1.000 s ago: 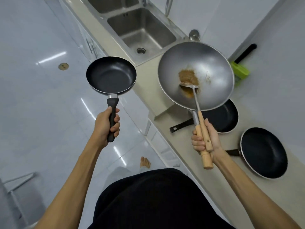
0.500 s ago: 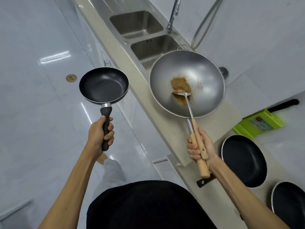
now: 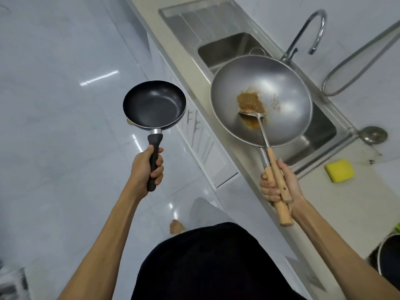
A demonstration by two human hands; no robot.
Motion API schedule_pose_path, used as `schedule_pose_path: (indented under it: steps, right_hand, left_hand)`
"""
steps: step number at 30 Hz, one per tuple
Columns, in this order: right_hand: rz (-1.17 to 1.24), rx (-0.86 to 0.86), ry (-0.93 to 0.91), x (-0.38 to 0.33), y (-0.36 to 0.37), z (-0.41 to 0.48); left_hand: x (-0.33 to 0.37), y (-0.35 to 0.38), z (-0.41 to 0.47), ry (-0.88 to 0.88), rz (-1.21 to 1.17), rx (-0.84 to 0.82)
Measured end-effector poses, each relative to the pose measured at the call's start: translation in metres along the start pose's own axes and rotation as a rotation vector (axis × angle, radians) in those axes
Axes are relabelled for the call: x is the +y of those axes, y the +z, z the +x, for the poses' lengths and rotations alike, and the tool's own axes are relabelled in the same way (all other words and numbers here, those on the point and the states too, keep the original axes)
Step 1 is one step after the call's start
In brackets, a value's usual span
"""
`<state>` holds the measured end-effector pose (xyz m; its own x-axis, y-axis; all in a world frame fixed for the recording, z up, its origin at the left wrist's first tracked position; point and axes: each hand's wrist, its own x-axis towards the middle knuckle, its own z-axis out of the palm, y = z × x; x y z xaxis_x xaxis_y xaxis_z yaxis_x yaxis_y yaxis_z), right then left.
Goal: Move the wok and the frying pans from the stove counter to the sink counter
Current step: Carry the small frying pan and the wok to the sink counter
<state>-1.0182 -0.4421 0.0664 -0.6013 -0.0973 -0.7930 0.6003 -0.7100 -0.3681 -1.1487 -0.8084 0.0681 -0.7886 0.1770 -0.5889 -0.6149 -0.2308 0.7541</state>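
Observation:
My left hand (image 3: 146, 168) grips the black handle of a small black frying pan (image 3: 154, 104), held level over the floor left of the counter. My right hand (image 3: 279, 185) is closed around two wooden handles together: that of a large grey steel wok (image 3: 281, 92) and that of a metal spatula (image 3: 254, 116) lying inside it. Brown food residue (image 3: 250, 101) sticks to the wok's bottom. The wok hangs over the near sink basin (image 3: 320, 131). Another black frying pan (image 3: 389, 254) peeks in at the right edge, on the counter.
A steel double sink (image 3: 227, 46) with a ribbed drainboard and a curved faucet (image 3: 311, 29) runs along the counter. A yellow sponge (image 3: 339, 170) and a round metal strainer (image 3: 372, 134) lie on the counter (image 3: 337, 204) right of the sink. White cabinet doors stand below; glossy tiled floor on the left.
I have walked along the counter toward the sink with both pans in hand. The sink is now close under the wok, and the stove-side pans have slid almost out of view at the right.

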Motion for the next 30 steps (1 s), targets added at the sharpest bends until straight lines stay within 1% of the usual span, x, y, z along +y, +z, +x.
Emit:
schedule_pose_path:
  steps: [7, 15, 17, 19, 21, 25, 30]
  right_hand:
    - [-0.024, -0.035, 0.021, -0.065, 0.094, 0.102]
    - [0.028, -0.139, 0.011, -0.194, 0.202, 0.231]
    - [0.043, -0.116, -0.008, -0.232, 0.234, 0.258]
    - [0.022, -0.079, 0.014, -0.277, 0.287, 0.302]
    - [0.023, -0.04, 0.008, -0.298, 0.307, 0.318]
    - [0.08, -0.041, -0.005, -0.315, 0.311, 0.329]
    - [0.119, 0.013, -0.05, -0.342, 0.376, 0.386]
  left_hand:
    - [0.081, -0.023, 0.104, 0.0, 0.026, 0.02]
    - [0.204, -0.026, 0.251, 0.035, 0.044, 0.036]
    - [0.24, -0.022, 0.286, 0.05, 0.045, 0.035]
    - [0.287, -0.029, 0.333, 0.041, 0.018, 0.07]
    - [0.304, -0.027, 0.353, 0.045, 0.014, 0.056]
    - [0.308, -0.022, 0.365, 0.045, 0.023, 0.019]
    - [0.368, -0.053, 0.44, -0.005, 0.035, 0.017]
